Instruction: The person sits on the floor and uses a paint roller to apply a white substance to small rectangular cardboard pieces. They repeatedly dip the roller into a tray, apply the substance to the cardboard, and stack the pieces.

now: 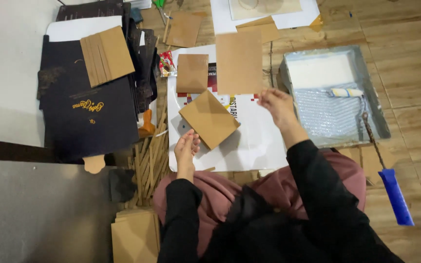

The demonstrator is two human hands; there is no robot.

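Wood-look floor planks run under everything, and a white printed sheet [254, 141] is spread across them in front of the seated person. At about one o'clock from the lap, the right hand [275, 103] pinches the lower right corner of a brown cardboard rectangle [239, 61] and holds it raised, its long axis running roughly twelve to six. The left hand [187, 150] sits at eleven o'clock, fingers loosely curled at the lower left edge of a second brown card [209, 118], which lies tilted like a diamond on the sheet — whether it grips the card or only touches it cannot be told. This tilted card lies between the two hands, nearer the left, and the raised one stands just beyond it toward twelve.

A third brown card [192, 73] rests flat past it. At two o'clock a grey paint tray [381, 117] holds white glue and a small roller [347, 92] — its blue handle [395, 196] reaches toward four. At ten o'clock lie dark printed covers [88, 117] topped with more cards [107, 55], with thin cardboard strips [149, 165] beside them.
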